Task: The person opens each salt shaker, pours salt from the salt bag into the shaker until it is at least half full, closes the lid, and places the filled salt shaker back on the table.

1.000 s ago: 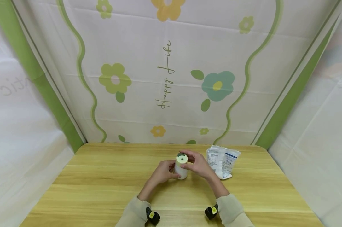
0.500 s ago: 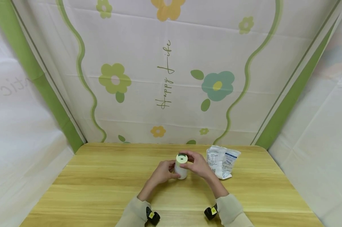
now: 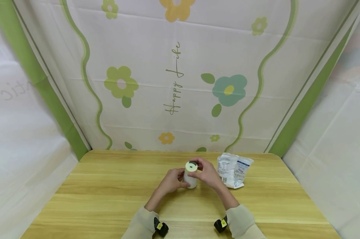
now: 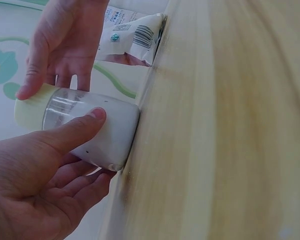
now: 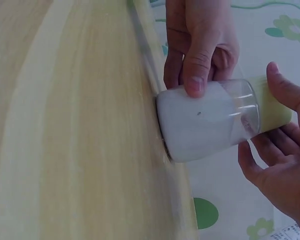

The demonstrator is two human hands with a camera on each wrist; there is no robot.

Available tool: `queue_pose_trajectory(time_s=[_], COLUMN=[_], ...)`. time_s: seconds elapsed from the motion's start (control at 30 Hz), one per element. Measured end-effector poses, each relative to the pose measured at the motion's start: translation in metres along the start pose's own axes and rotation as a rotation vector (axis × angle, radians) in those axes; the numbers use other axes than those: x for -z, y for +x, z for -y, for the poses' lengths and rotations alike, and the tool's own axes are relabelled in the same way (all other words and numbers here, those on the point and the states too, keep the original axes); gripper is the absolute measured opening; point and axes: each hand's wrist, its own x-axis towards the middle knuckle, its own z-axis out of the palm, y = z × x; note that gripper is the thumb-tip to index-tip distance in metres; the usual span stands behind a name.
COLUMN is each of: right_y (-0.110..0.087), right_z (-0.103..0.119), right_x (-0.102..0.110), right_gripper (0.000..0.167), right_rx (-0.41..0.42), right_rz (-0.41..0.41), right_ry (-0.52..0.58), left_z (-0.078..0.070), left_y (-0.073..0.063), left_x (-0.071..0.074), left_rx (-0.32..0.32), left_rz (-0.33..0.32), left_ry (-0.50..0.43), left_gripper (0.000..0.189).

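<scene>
A clear seasoning jar [image 3: 190,182] stands upright on the wooden table, mostly filled with something white. Its pale yellow lid [image 3: 191,167] sits on top, with a small dark mark in the middle and a dark patch at the far rim. Low on the jar's body, my left hand [image 3: 171,181] grips it, thumb across the near side. My right hand [image 3: 209,173] holds the lid between thumb and fingers. The left wrist view shows the left thumb [image 4: 82,129] lying along the white-filled part. In the right wrist view, the right thumb [image 5: 285,90] presses on the lid's side.
A crumpled white printed bag [image 3: 234,170] lies on the table [image 3: 114,196] just right of my right hand. A flower-patterned cloth [image 3: 150,99] rises behind the table's far edge, and white cloth walls stand at both sides.
The lid has turned slightly clockwise, its dark patch shifting to the right. My right hand and wrist have moved a little left with it; the left hand and bag stay put.
</scene>
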Motion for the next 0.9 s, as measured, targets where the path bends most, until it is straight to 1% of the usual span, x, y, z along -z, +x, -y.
queue_pose_trajectory(time_s=[0.1, 0.2, 0.27, 0.43, 0.53, 0.67, 0.8, 0.9], right_y=[0.0002, 0.0, 0.0001, 0.0008, 0.0009, 0.0009, 0.0003, 0.0001], right_z=[-0.0012, -0.0021, -0.0025, -0.0021, -0.0024, -0.0026, 0.0004, 0.0027], right_x=[0.0, 0.0013, 0.0016, 0.0007, 0.002, 0.0044, 0.0044, 0.0043], right_gripper=[0.058, 0.057, 0.054, 0.052, 0.055, 0.052, 0.047, 0.05], right_rx=[0.026, 0.05, 0.046, -0.013, 0.006, 0.055, 0.041, 0.025], right_rz=[0.015, 0.039, 0.034, -0.004, 0.021, 0.061, 0.034, 0.03], right_ry=[0.009, 0.02, 0.013, -0.007, 0.003, 0.01, 0.002, 0.012], left_z=[0.0002, 0.0002, 0.0002, 0.0004, 0.0009, 0.0015, 0.0011, 0.0005], left_y=[0.0001, 0.0003, 0.0003, 0.0003, 0.0002, 0.0003, 0.0006, 0.0002], left_x=[-0.0001, -0.0002, -0.0001, 0.0001, -0.0001, -0.0004, -0.0002, 0.0005], left_rx=[-0.004, -0.005, -0.006, -0.006, -0.007, -0.006, -0.003, -0.001], left_rz=[-0.003, -0.001, 0.0, 0.001, 0.002, 0.002, 0.003, 0.003], left_ry=[0.005, 0.006, 0.008, 0.005, 0.0, 0.004, 0.008, 0.008], left_gripper=[0.047, 0.048, 0.047, 0.046, 0.047, 0.049, 0.048, 0.046])
